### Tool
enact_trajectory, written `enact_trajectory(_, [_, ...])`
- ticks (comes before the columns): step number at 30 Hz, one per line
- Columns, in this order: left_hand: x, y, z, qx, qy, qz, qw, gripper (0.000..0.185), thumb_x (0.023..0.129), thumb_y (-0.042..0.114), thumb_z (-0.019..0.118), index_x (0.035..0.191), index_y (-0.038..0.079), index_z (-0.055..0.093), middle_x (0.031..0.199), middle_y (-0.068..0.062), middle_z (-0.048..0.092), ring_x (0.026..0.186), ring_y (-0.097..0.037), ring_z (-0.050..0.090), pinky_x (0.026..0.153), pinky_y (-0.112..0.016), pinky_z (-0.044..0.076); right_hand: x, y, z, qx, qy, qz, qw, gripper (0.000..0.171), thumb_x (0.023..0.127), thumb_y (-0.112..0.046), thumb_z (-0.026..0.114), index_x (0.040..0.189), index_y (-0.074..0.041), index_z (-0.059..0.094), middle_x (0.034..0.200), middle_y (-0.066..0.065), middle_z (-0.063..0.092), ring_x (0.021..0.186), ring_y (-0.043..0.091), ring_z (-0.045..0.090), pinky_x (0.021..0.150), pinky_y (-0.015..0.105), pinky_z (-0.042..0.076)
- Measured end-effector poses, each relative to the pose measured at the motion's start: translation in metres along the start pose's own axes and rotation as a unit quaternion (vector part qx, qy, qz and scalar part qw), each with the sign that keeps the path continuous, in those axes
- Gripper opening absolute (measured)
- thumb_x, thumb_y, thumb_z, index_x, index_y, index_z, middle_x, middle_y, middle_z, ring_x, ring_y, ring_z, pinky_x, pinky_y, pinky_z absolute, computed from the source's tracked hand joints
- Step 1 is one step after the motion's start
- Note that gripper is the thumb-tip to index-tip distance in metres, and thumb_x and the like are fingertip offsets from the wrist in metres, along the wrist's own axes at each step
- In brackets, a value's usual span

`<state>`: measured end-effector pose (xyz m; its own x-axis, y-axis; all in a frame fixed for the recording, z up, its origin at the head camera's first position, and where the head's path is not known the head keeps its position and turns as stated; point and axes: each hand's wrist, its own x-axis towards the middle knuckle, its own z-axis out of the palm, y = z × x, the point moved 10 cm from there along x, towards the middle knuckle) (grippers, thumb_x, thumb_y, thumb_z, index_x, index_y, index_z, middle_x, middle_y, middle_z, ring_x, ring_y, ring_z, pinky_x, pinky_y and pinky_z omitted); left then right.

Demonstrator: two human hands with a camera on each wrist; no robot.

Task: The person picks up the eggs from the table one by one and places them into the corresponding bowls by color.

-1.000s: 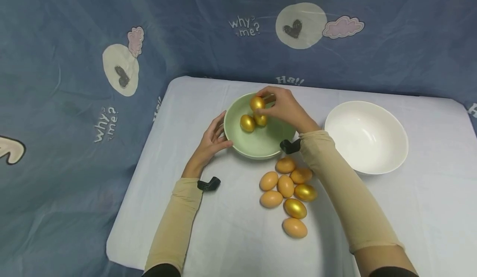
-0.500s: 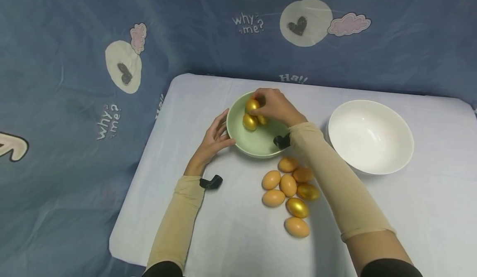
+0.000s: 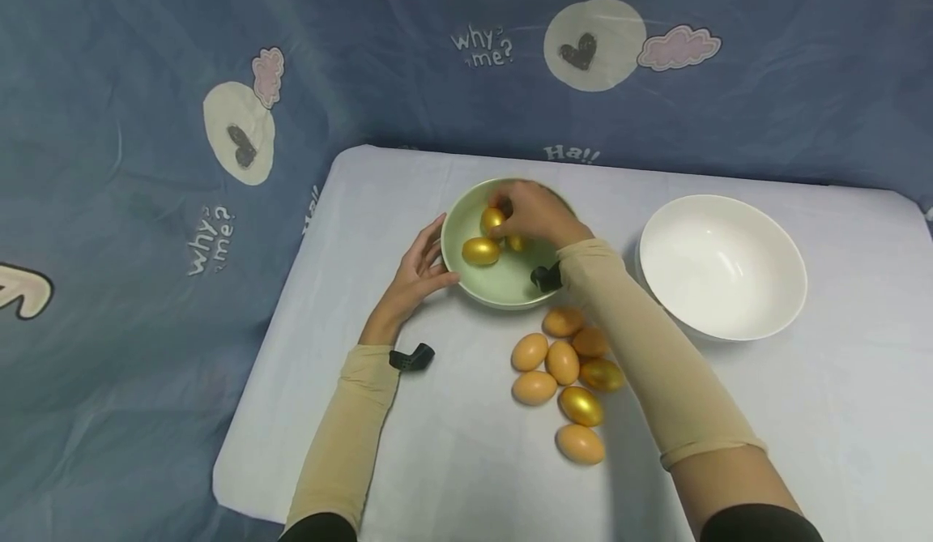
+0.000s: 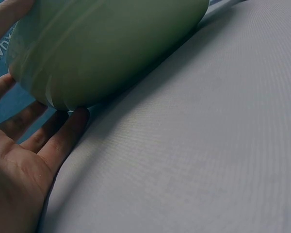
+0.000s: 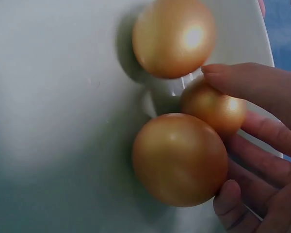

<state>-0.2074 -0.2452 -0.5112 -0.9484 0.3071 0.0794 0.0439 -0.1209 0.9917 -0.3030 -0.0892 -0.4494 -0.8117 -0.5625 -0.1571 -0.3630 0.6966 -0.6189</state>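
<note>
We see an empty white bowl (image 3: 722, 266) on the pale surface (image 3: 437, 461), brown eggs (image 3: 547, 372) clustered nearby, and a blue printed cloth (image 3: 146, 121) behind.

A cloth-covered table (image 3: 452, 445) carries a green bowl (image 3: 503, 287), white bowl (image 3: 722, 266) and loose eggs (image 3: 563, 362).

Three shiny gold-coloured eggs lie close together inside the pale green glazed bowl (image 5: 53, 97). The right hand (image 5: 262, 160) comes in from the right side; its fingers (image 5: 247, 82) curl around the nearest, biggest egg (image 5: 179, 158) and touch the small middle egg (image 5: 214, 108) (partly hidden). The far egg (image 5: 173, 36) lies free.
</note>
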Motion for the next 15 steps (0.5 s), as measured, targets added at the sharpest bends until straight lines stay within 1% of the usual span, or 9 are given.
enact_trajectory(4, [-0.001, -0.001, 0.000, -0.005, 0.002, -0.002, 1.0000, 0.097, 0.085, 0.013, 0.085, 0.164, 0.022, 0.028, 0.170, -0.005, 0.029, 0.155, -0.027, 0.033, 0.119, -0.029, 0.048, -0.001, 0.002, 0.002, -0.002, -0.009, 0.007, 1.000, 0.046, 0.080, -0.027, 0.085, 0.121, -0.011, 0.070, 0.118, 0.006, 0.073, 0.104, 0.023, 0.065, 0.100, 0.038, 0.055])
enact_trajectory(7, [-0.001, -0.001, 0.000, -0.006, 0.001, -0.002, 1.0000, 0.098, 0.085, 0.013, 0.085, 0.164, 0.023, 0.028, 0.169, -0.005, 0.029, 0.155, -0.027, 0.034, 0.119, -0.030, 0.048, -0.002, 0.005, 0.001, 0.010, -0.019, 0.014, 1.000, 0.050, 0.082, -0.027, 0.085, 0.126, -0.009, 0.069, 0.123, 0.008, 0.072, 0.108, 0.024, 0.067, 0.101, 0.039, 0.056])
enact_trajectory(12, [0.000, 0.000, 0.001, -0.004, -0.001, 0.002, 1.0000, 0.102, 0.083, 0.022, 0.089, 0.164, 0.022, 0.027, 0.170, -0.005, 0.029, 0.155, -0.028, 0.034, 0.119, -0.030, 0.048, -0.010, 0.006, -0.006, 0.050, -0.024, 0.026, 0.998, 0.055, 0.084, -0.027, 0.084, 0.132, -0.007, 0.067, 0.127, 0.012, 0.072, 0.114, 0.027, 0.069, 0.100, 0.041, 0.060])
enact_trajectory(15, [0.000, 0.001, 0.001, -0.005, 0.000, 0.005, 1.0000, 0.103, 0.082, 0.024, 0.090, 0.164, 0.023, 0.028, 0.169, -0.005, 0.029, 0.155, -0.027, 0.034, 0.119, -0.030, 0.048, -0.015, 0.003, -0.014, 0.071, -0.016, 0.017, 0.997, 0.055, 0.086, -0.026, 0.083, 0.133, -0.005, 0.066, 0.131, 0.014, 0.070, 0.119, 0.029, 0.068, 0.103, 0.043, 0.059])
